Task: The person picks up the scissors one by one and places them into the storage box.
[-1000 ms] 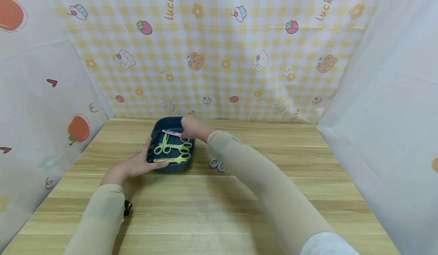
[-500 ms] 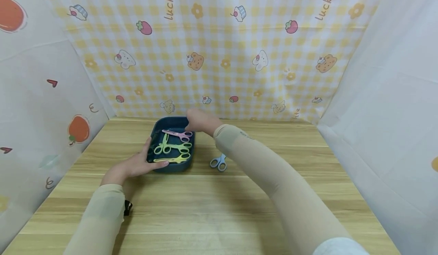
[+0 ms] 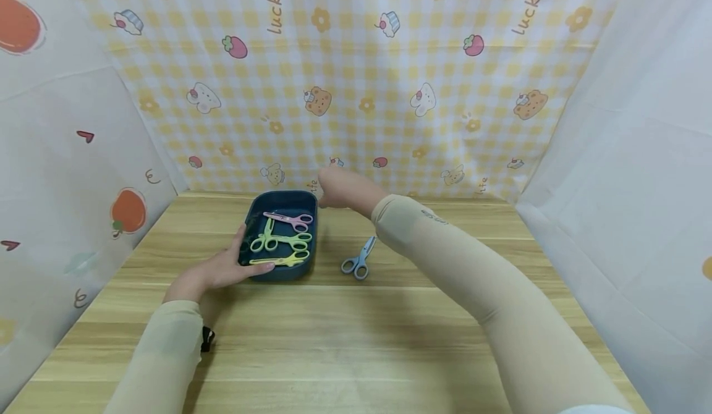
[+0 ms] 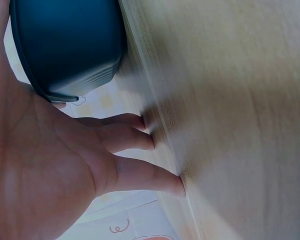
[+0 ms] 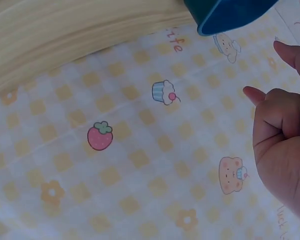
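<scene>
A dark blue tray (image 3: 288,274) stands at the back left of the table. My left hand (image 3: 219,268) rests at its near left corner. The straight thumb lies over the near rim; in the left wrist view several fingers (image 4: 140,172) touch the tabletop beside the tray. Inside lie pink scissors (image 3: 283,217), two overlapping pairs of green scissors (image 3: 289,238) and yellow scissors (image 3: 278,259). My right hand (image 3: 349,188) hovers just right of the tray's far corner, holding nothing. In the right wrist view its thumb and a finger stick out apart.
Blue scissors (image 3: 364,254) lie on the wooden table (image 3: 334,340) to the right of the tray. A yellow checked cloth (image 3: 361,62) hangs behind the table, and white cloths (image 3: 628,185) hang at both sides.
My right hand has let go of the pink scissors and moved up and right, out of the tray. The blue scissors now show fully. The left hand stays in place.
</scene>
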Available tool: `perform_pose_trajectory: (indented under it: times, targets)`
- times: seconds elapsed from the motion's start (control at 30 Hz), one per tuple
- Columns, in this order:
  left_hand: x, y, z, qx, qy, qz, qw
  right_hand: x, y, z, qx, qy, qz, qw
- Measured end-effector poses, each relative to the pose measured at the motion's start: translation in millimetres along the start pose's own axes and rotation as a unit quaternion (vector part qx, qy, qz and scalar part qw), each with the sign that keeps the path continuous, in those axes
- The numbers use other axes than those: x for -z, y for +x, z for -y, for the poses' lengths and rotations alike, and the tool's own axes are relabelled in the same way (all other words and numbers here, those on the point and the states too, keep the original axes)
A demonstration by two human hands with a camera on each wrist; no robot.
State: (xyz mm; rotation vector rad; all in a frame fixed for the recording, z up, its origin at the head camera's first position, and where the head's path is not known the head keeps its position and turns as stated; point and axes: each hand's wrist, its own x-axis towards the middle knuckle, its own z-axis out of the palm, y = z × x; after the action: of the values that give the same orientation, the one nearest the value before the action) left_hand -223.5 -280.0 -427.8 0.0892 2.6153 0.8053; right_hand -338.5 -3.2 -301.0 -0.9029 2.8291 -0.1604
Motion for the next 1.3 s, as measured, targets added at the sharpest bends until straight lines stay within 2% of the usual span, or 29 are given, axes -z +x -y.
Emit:
perform_pose_trajectory:
  times: [0.13,0.27,0.43,0.6,0.8,1.03,1.3]
  targets:
    - [-0.8,-0.4,-0.1,-0.002,0.000,0.000,1.0000,-3.3,-14.4,-1.7,0.008,-0.015,-0.007,1.000]
    - [-1.8,-1.1,2.2,-0.004,0.000,-0.002,1.0000,-17.0,-29.0,-1.7,0.014,-0.039,-0.001,0.999]
    - [-4.2,-4.8,7.9,0.003,-0.002,0.003,1.0000,-55.1,-47.4,-1.2,0.024,-0.009,0.015,1.000]
    - [-5.2,-5.2,9.8,0.003,-0.009,0.001,1.0000,-97.1,-66.3,-2.8,0.005,0.036,0.034,0.999]
    - [-4.9,-0.7,10.1,0.001,-0.005,0.001,1.0000,-128.3,-84.6,-7.9,-0.008,0.083,0.043,0.996]
    - [-4.2,0.7,8.6,-0.003,0.004,-0.001,1.0000,-144.7,-96.9,-15.5,-0.004,0.112,0.050,0.992]
    - [-2.2,1.7,5.1,-0.005,0.008,-0.004,0.9999,-152.9,-118.1,-27.8,-0.025,0.110,0.027,0.993]
